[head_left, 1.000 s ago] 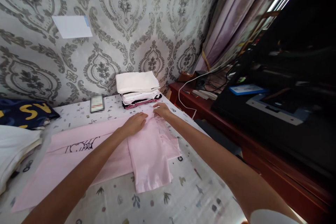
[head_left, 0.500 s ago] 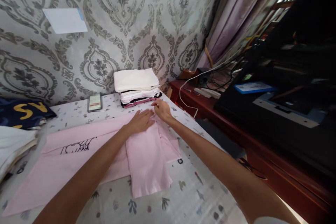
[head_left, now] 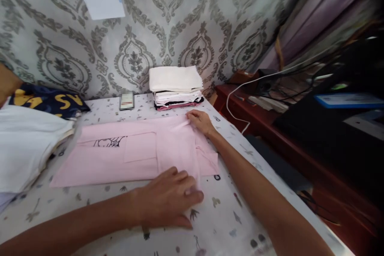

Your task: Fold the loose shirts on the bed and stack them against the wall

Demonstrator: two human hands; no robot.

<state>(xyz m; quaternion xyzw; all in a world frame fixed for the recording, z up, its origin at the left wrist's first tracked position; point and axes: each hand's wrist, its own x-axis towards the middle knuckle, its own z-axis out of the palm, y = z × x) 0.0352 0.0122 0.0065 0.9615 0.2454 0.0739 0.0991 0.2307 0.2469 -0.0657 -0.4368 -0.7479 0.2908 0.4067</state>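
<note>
A pink T-shirt with a black line print lies spread on the bed, its far side folded over and the sleeve part turned toward me. My right hand pinches the cloth at the shirt's far right corner. By the near edge of the turned sleeve is my left hand, its fingers curled over the sleeve's end. The hand hides part of that hem. Just beyond the shirt stands a stack of folded clothes, white on top with black and pink layers below.
White cloth and a navy garment with yellow letters lie at the left. A small card-like item is near the patterned wall. To the right stand a red-brown wooden desk with a white cable and a dark screen.
My left hand has moved from the shirt's far edge down to the sleeve's near end. My right hand stays at the far corner. The view has turned somewhat left.
</note>
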